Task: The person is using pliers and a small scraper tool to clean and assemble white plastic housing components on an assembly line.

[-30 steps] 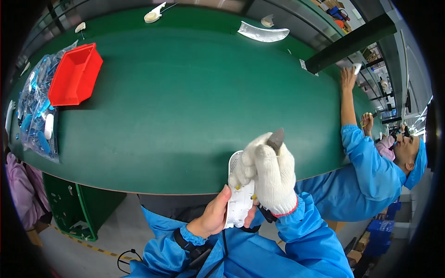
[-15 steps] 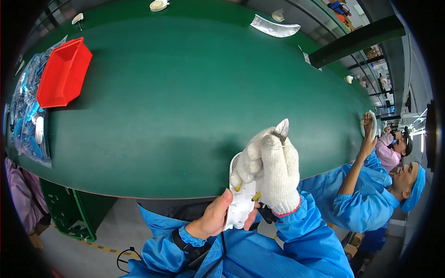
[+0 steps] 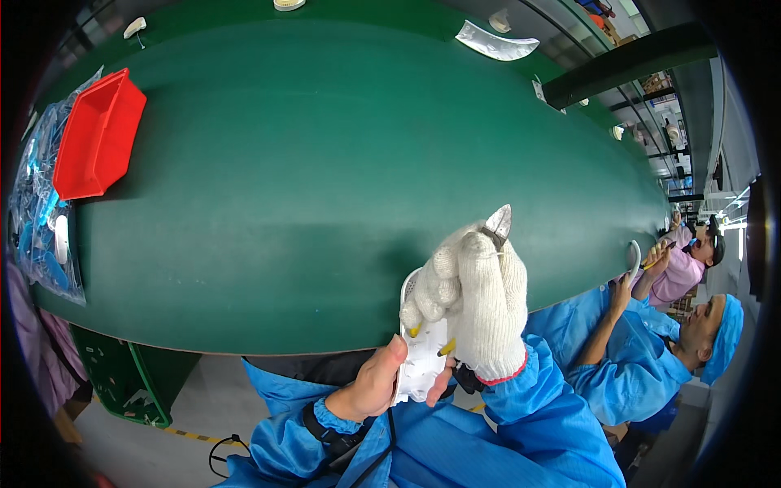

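My left hand [image 3: 376, 381] is bare and wrapped round a white plastic part [image 3: 421, 370], a long shell with a perforated upper end, held at the table's front edge. My right hand [image 3: 480, 301] wears a white knitted glove with a red cuff edge. It is closed around a pair of pliers [image 3: 499, 221], whose pointed metal head sticks out beyond the fingers, away from me. Yellow handle ends show below the glove, over the white part. The glove hides the middle of the pliers and some of the part.
On the green table [image 3: 260, 179], a red bin [image 3: 99, 134] stands at left beside a clear plastic bag [image 3: 49, 211] of blue and white pieces. A curved silvery-white piece [image 3: 496, 42] lies far right, near a dark post [image 3: 626, 65]. A co-worker in blue [image 3: 618, 358] sits at right.
The view has shifted slightly. My hands keep almost the same grip and place. The co-worker at right has lowered their hands, with a white piece and a yellow-handled tool in them.
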